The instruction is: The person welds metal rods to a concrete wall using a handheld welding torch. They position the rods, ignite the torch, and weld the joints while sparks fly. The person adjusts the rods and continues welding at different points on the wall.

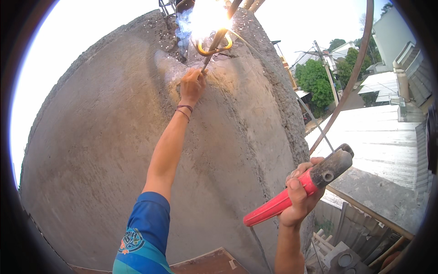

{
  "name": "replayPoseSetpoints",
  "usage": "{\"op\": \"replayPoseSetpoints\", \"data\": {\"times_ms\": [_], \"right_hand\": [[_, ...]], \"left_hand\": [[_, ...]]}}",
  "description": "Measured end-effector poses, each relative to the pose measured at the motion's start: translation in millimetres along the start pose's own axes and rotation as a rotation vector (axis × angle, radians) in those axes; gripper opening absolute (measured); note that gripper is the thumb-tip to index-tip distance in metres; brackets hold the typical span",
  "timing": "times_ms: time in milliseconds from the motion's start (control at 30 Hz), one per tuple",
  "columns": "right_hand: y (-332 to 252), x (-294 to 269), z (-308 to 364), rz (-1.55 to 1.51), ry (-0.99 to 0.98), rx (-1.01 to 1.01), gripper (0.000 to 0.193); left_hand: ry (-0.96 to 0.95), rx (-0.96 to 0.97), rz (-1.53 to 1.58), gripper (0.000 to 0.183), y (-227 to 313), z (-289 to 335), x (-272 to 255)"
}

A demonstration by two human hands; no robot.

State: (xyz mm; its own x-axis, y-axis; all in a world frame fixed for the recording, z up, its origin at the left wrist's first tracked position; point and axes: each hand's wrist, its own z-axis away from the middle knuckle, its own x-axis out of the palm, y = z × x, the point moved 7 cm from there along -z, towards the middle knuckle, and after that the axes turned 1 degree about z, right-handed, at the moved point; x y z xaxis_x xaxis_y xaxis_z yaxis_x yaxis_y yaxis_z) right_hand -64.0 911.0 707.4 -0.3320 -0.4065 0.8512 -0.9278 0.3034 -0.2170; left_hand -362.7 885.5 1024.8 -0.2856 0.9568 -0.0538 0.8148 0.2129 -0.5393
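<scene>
My left hand [194, 86] reaches up and is closed round the lower end of a steel bar [214, 44], which slants up beside a concrete wall. In my right hand [299, 197], at the lower right, is a red welding electrode holder [276, 204] with a blackened head. A thin welding electrode [317, 122] runs from its jaws up and left to a blinding welding arc [206, 20]. Sparks and bluish smoke surround the arc, and its glare hides the joint. Just below it, a U-shaped bent bar [224, 49] glows yellowish beside the steel bar.
A rough concrete wall [114, 137] fills the middle, its broken edge rising to the top. On the right a brown curved bar [353, 82] crosses in front of metal roofs [365, 137]. A brown board [210, 262] lies at the bottom. Trees and a utility pole stand beyond.
</scene>
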Motion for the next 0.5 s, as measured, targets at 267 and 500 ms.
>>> {"op": "replayPoseSetpoints", "data": {"times_ms": [267,500], "right_hand": [[-2.0,-1.5,-2.9,-0.006,-0.004,-0.009,0.069],[-1.8,-1.2,-3.0,-0.028,-0.020,-0.008,0.070]], "left_hand": [[0.037,0.008,0.013,0.008,1.3,0.6,-1.5],[0.055,0.010,0.043,0.013,4.1,-1.7,-3.8]]}}
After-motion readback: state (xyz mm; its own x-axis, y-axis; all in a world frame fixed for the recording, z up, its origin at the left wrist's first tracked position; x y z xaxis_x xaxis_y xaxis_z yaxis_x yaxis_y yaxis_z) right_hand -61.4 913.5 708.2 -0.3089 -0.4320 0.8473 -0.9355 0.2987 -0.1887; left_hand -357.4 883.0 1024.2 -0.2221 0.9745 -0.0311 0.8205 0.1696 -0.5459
